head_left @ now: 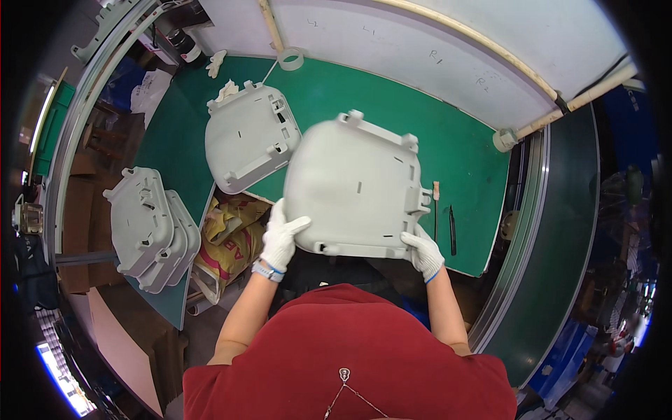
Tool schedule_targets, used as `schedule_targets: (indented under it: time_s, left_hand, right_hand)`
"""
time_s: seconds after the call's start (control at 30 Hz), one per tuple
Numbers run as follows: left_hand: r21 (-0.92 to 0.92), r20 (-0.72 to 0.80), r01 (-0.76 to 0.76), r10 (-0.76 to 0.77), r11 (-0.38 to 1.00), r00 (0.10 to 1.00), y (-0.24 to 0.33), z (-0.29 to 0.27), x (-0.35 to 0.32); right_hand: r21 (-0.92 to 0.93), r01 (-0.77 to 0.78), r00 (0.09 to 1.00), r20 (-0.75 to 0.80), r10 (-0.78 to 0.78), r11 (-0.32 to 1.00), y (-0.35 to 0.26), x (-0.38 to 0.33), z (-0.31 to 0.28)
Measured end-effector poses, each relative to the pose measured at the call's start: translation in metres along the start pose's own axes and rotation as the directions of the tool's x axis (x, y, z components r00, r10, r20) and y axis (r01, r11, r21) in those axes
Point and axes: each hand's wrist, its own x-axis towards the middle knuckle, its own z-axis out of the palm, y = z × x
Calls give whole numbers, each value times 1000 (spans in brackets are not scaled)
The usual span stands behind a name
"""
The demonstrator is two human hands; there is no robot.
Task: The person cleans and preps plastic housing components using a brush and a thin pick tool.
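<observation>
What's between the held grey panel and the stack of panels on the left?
Head view: the yellow bag sits in the gap below the green table edge, between the held panel and the stack.

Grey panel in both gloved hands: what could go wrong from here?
1. The left hand and right hand hold the panel only at its near edge, so the far end could tip or slip.
2. A second panel lies close on the green mat; swinging the held one could knock it.
3. Two thin tools lie right of the panel; setting it down there could trap or scratch.
</observation>
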Motion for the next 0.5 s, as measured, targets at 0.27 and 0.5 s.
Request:
schedule_targets:
  time_s: [0.27, 0.5]
  left_hand:
    - [-39, -293, -150, 133, 988, 947, 77, -101, 30]
    - [-258, -486, -63, -74, 964, 871, 92, -201, 101]
  right_hand:
    - [-504, 191, 978, 166, -123, 842, -59, 110, 170]
    - [-553, 243, 942, 330, -59, 797, -65, 226, 285]
